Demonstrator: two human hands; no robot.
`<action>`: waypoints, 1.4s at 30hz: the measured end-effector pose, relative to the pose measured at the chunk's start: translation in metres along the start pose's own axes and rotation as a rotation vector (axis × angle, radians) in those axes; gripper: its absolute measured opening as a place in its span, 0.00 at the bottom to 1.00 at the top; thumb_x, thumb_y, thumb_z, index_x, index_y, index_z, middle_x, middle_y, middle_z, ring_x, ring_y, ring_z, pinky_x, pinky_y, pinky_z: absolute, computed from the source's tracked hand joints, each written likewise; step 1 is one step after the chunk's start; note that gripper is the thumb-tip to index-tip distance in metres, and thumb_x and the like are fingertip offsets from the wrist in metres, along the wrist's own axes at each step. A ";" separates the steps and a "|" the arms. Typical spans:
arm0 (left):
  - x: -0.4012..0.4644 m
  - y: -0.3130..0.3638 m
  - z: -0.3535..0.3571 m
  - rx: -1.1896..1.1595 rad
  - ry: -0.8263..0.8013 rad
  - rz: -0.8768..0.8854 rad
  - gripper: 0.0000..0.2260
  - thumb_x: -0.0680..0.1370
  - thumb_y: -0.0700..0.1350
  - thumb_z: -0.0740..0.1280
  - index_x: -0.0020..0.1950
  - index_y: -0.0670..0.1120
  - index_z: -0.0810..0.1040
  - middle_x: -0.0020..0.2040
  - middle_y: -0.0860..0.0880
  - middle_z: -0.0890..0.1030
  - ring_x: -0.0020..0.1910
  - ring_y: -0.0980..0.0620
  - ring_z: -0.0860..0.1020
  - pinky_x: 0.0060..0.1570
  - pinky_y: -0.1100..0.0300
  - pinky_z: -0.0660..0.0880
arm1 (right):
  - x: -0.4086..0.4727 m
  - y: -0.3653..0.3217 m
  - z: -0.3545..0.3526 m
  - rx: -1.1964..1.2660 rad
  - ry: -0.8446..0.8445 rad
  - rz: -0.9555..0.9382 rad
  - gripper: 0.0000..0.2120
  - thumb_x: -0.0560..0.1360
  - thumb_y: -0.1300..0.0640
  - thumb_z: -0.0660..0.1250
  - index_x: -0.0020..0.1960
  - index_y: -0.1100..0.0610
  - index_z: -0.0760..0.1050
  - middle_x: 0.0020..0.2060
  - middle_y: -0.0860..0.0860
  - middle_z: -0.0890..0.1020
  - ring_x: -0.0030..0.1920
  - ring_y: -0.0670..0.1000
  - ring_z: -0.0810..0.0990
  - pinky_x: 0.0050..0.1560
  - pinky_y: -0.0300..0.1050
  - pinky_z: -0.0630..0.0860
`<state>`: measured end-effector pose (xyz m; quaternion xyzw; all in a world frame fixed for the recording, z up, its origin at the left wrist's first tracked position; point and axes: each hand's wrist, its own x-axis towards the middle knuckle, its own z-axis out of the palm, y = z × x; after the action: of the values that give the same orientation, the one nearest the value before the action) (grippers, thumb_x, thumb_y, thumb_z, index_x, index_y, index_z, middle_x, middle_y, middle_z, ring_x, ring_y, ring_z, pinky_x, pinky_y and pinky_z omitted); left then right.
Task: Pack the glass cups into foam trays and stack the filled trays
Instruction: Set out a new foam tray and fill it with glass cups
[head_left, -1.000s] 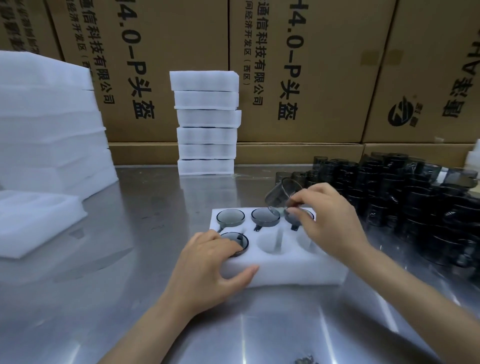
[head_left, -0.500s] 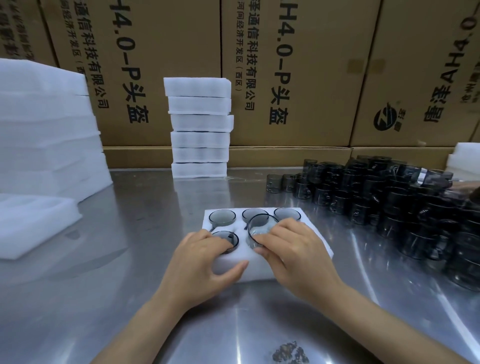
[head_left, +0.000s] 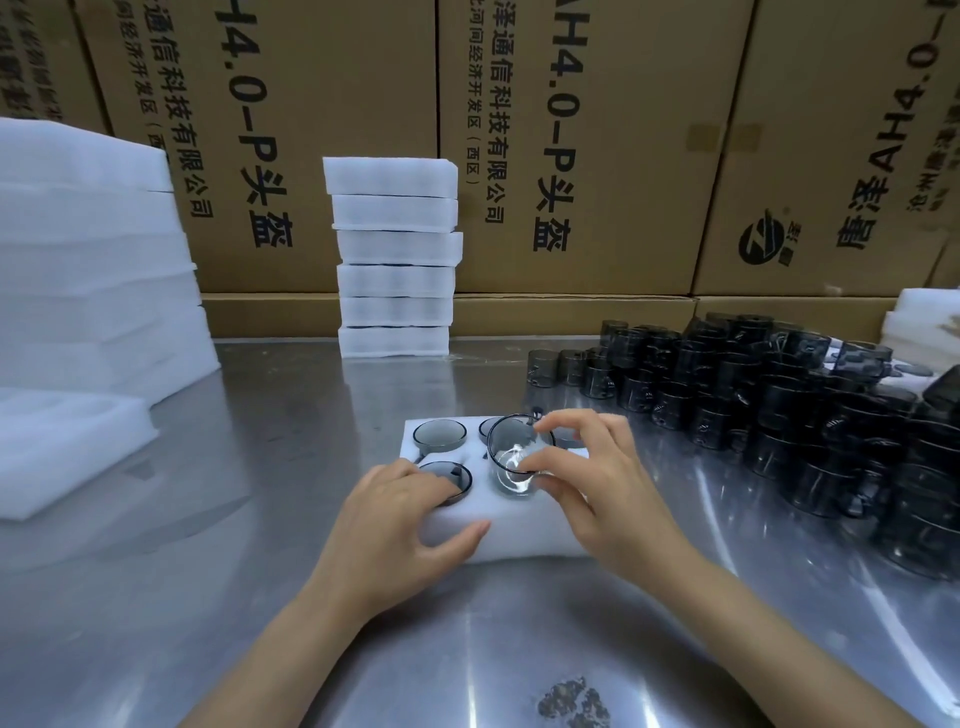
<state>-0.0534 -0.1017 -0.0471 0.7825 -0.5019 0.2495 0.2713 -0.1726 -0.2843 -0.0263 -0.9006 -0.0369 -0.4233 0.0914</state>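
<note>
The right hand (head_left: 587, 478) pinches a glass cup (head_left: 517, 462) by rim and side, holding it upright, mouth up, over the middle near-row pocket of the foam tray (head_left: 519, 535); its base seems partly in the pocket, so the likely move is straight down along the cup's axis; the left hand (head_left: 400, 525) lies spread on the tray's near-left corner, fingers over a seated cup (head_left: 447, 480), thumb on the front edge, gripping nothing; loose cups (head_left: 779, 395) lie to the right, nearer the right hand.

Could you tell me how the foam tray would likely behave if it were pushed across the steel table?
The foam tray probably slides easily: light foam on smooth metal. The left hand resting on it suggests it needs steadying.
</note>
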 end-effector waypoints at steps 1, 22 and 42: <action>0.000 0.000 0.000 0.001 -0.001 -0.002 0.19 0.71 0.62 0.62 0.39 0.47 0.79 0.32 0.54 0.77 0.36 0.51 0.75 0.40 0.57 0.70 | 0.000 0.002 -0.001 0.025 -0.021 0.005 0.07 0.73 0.62 0.67 0.47 0.54 0.82 0.55 0.51 0.76 0.50 0.52 0.69 0.48 0.44 0.72; 0.020 0.024 0.009 0.077 0.082 0.154 0.30 0.71 0.59 0.65 0.65 0.40 0.75 0.64 0.47 0.77 0.59 0.48 0.78 0.58 0.56 0.70 | -0.002 -0.008 -0.004 0.076 -0.097 0.011 0.04 0.76 0.59 0.67 0.49 0.55 0.80 0.43 0.46 0.78 0.50 0.53 0.74 0.39 0.52 0.77; 0.013 0.033 0.007 0.090 -0.022 0.198 0.32 0.75 0.59 0.60 0.73 0.42 0.65 0.74 0.46 0.64 0.73 0.49 0.64 0.70 0.49 0.64 | -0.001 -0.003 0.000 0.120 -0.309 0.151 0.24 0.82 0.53 0.53 0.76 0.52 0.54 0.75 0.42 0.55 0.72 0.32 0.49 0.70 0.27 0.44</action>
<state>-0.0780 -0.1263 -0.0375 0.7431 -0.5680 0.2887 0.2044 -0.1741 -0.2812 -0.0269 -0.9480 -0.0079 -0.2691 0.1697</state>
